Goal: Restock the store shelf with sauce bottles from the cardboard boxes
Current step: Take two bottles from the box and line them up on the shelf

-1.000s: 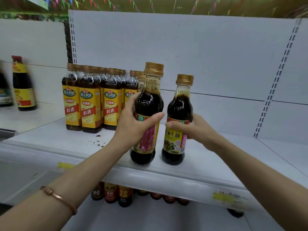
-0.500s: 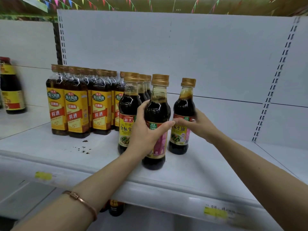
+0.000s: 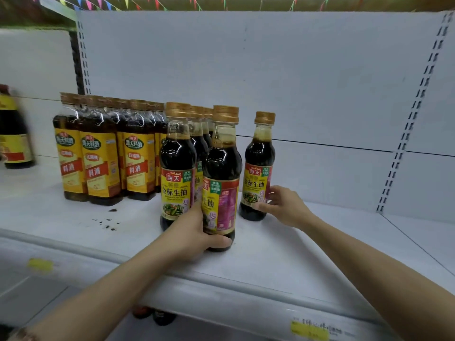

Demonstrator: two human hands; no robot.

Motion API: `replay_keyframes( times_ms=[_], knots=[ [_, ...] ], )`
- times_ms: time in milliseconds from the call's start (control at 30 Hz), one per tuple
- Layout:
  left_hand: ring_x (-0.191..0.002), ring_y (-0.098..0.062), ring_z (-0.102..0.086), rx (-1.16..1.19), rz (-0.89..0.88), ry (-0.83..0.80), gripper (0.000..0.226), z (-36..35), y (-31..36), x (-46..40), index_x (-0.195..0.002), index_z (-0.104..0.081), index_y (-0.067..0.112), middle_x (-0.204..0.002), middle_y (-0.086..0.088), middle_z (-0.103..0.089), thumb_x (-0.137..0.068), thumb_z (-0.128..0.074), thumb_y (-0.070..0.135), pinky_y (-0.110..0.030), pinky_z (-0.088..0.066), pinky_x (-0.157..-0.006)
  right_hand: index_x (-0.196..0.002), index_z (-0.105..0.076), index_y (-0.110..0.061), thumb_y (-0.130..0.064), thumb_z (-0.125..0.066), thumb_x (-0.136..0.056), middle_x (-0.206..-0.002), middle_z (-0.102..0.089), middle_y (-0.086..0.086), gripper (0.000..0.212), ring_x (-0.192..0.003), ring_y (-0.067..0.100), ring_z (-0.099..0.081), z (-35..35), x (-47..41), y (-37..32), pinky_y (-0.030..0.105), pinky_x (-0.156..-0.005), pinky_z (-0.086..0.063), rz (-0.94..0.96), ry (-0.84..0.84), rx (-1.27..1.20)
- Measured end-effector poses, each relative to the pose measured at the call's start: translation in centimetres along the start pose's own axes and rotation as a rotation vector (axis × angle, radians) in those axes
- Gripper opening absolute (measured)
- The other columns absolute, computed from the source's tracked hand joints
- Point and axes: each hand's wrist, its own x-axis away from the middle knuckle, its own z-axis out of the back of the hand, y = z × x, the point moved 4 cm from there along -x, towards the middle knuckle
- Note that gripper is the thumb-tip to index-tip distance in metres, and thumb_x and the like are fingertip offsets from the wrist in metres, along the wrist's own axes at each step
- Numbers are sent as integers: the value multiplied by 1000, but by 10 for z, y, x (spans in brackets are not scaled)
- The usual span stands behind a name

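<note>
left hand (image 3: 194, 238): front sauce bottle (image 3: 221, 178) is gripped low, standing upright on the shelf (image 3: 283, 257) | right hand (image 3: 283, 207): second sauce bottle (image 3: 258, 168), right of the front bottle, is pinched at its label | yellow-label bottles (image 3: 98, 153): grouped left of the front bottle

Soy sauce bottle (image 3: 176, 168) at frame centre reads 海天 金标生抽; yellow-labelled bottles (image 3: 98, 153) at left read 海天料酒, 料酒.
</note>
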Motion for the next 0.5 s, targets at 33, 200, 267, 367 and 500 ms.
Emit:
replay_keyframes(
  times_ms=[33, 200, 267, 367, 500],
  knots=[
    [-105, 0, -49, -13, 3, 14, 73, -1, -1, -2, -133, -38, 31, -113, 21, -52, -75, -81, 27, -15, -33, -91, -126, -59, -13, -38, -75, -81, -115, -69, 4, 54, -102, 18, -65, -2, -5, 1, 31, -87, -53, -5, 1, 12],
    [-112, -4, -52, -23, 21, 67, 76, -1, -6, -8, -132, -41, 29, -116, 20, -54, -70, -84, 31, -19, -36, -95, -132, -56, -11, -36, -70, -86, -124, -66, 8, 54, -110, 23, -62, -6, -29, -3, 28, -89, -47, -14, -8, 75],
    [-113, -3, -54, 1, 28, 66, 73, -3, -11, -7, -130, -43, 31, -119, 21, -57, -69, -85, 32, -22, -40, -100, -132, -56, -10, -35, -70, -86, -124, -65, 9, 54, -111, 24, -61, -9, -37, -2, 28, -88, -46, -18, 10, 51],
    [-117, -3, -55, 60, 41, 80, 69, -6, -18, -5, -124, -45, 39, -126, 19, -59, -67, -85, 36, -35, -43, -107, -131, -57, -8, -35, -69, -87, -124, -64, 9, 53, -111, 24, -60, -12, -48, 1, 26, -86, -43, -20, 13, 57],
    [-118, -4, -55, 44, 57, 103, 66, -7, -21, -4, -121, -45, 37, -127, 17, -59, -68, -83, 40, -34, -43, -106, -131, -56, -7, -36, -69, -88, -121, -65, 12, 54, -106, 24, -60, -11, -62, 3, 26, -83, -43, -13, -14, 114]
  ],
)
